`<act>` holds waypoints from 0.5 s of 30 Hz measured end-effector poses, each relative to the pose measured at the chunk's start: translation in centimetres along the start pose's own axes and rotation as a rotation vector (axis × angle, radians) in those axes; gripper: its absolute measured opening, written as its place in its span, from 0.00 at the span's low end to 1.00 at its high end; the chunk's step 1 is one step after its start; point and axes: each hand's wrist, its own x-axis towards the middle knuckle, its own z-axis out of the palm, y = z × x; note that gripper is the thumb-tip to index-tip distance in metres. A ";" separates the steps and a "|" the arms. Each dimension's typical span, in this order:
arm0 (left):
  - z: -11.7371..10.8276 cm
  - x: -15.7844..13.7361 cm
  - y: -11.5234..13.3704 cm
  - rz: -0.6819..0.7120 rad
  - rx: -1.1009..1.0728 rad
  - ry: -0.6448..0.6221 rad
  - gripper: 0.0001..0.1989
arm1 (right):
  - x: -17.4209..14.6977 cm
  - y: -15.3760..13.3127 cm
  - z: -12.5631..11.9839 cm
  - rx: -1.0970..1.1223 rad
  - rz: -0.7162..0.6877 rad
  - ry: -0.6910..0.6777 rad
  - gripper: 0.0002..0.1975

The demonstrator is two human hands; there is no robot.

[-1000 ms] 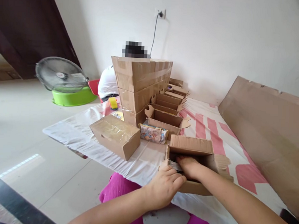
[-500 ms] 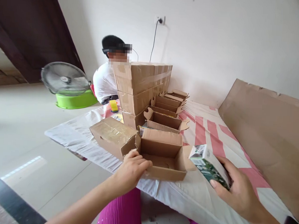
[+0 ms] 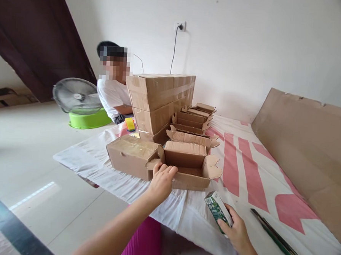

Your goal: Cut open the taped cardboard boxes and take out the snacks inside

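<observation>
An open cardboard box (image 3: 189, 183) lies near the table's front edge, its flaps up and its inside bare. My left hand (image 3: 163, 180) grips its near left corner with the fingers curled over the rim. In my right hand (image 3: 236, 228) is a small green-and-white printed carton (image 3: 217, 211), tilted, held between thumb and fingers. It is apart from the box, nearer to me and to the right. A taped cardboard box (image 3: 131, 156) stands against the open one's left side.
Behind are a stack of taped cartons (image 3: 163, 100) and several open boxes (image 3: 190, 121). A green utility knife (image 3: 279, 239) lies at right on the cloth, and a large cardboard sheet (image 3: 303, 149) leans beyond. A co-worker (image 3: 113, 94) sits left, near a fan (image 3: 77, 96) and tape dispenser (image 3: 129, 124).
The open box and my left hand have shifted slightly away from me. My right hand has moved left and lower with the carton, uncovering the knife. The co-worker has turned and shifted left.
</observation>
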 end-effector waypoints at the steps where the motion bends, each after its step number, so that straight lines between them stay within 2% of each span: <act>1: 0.1 0.2 0.1 -0.006 -0.008 -0.012 0.18 | 0.0 0.1 0.1 -0.011 0.004 0.002 0.25; 4: 0.4 0.5 0.4 0.001 -0.035 -0.050 0.17 | 0.3 -0.2 -0.3 -0.173 0.014 -0.024 0.25; 9: 0.5 0.0 0.8 0.086 -0.106 -0.076 0.16 | 1.4 -1.2 -1.7 -0.465 0.051 -0.178 0.27; 11: 0.3 -0.3 0.8 0.111 -0.144 0.039 0.16 | 2.0 -1.4 -2.0 -0.497 0.022 -0.181 0.29; 13: 0.2 -0.7 0.5 0.103 -0.195 0.277 0.17 | 3.0 -1.4 -2.0 -0.471 -0.015 -0.128 0.33; 15: 0.6 -1.4 -0.1 0.011 -0.312 0.532 0.19 | 4.1 -1.3 -1.6 -0.391 -0.033 -0.062 0.39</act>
